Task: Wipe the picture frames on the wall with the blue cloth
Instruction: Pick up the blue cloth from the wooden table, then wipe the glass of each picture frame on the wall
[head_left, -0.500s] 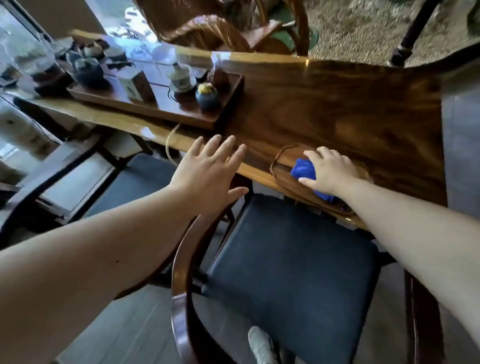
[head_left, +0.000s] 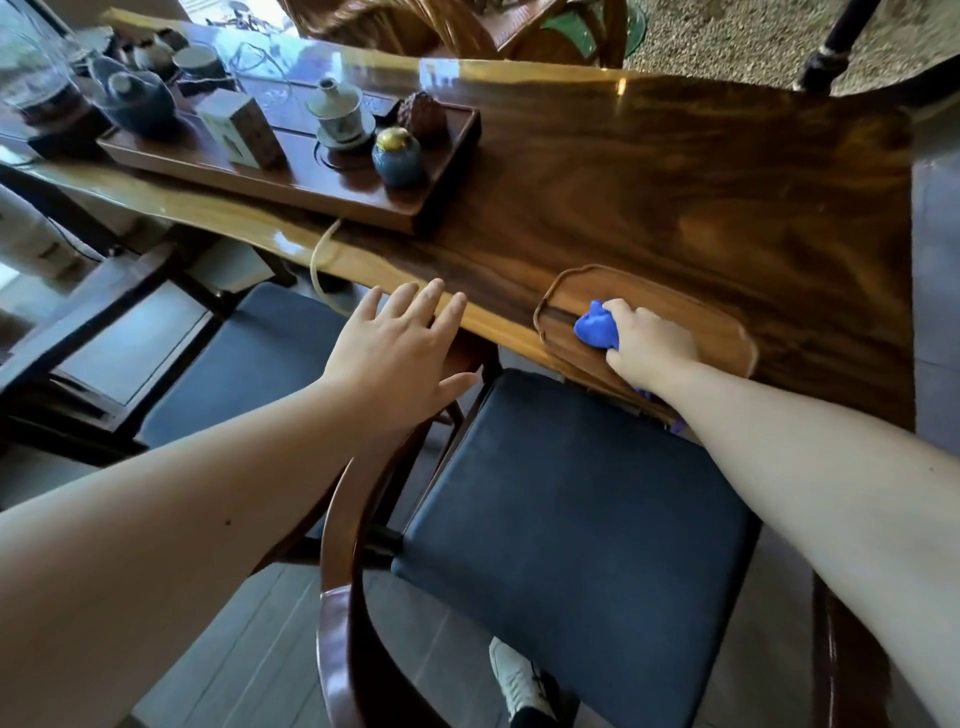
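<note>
The blue cloth (head_left: 597, 327) lies bunched in a shallow wooden tray (head_left: 722, 332) at the near edge of a long polished wooden table (head_left: 675, 182). My right hand (head_left: 649, 348) rests on the cloth with its fingers curled around it, most of the cloth hidden under the palm. My left hand (head_left: 400, 348) hovers open, fingers spread, over the table's front edge to the left of the tray, holding nothing. No picture frames or wall are in view.
A dark tea tray (head_left: 291, 176) at the back left carries a lidded cup (head_left: 340, 111), a blue jar (head_left: 397, 156), a small box (head_left: 241, 127) and a teapot (head_left: 137, 101). Below me stands a wooden chair with a dark cushion (head_left: 571, 499); another chair (head_left: 249, 358) sits left.
My right hand has closed more tightly around the blue cloth in the tray. My left hand has shifted slightly toward the table edge, still open.
</note>
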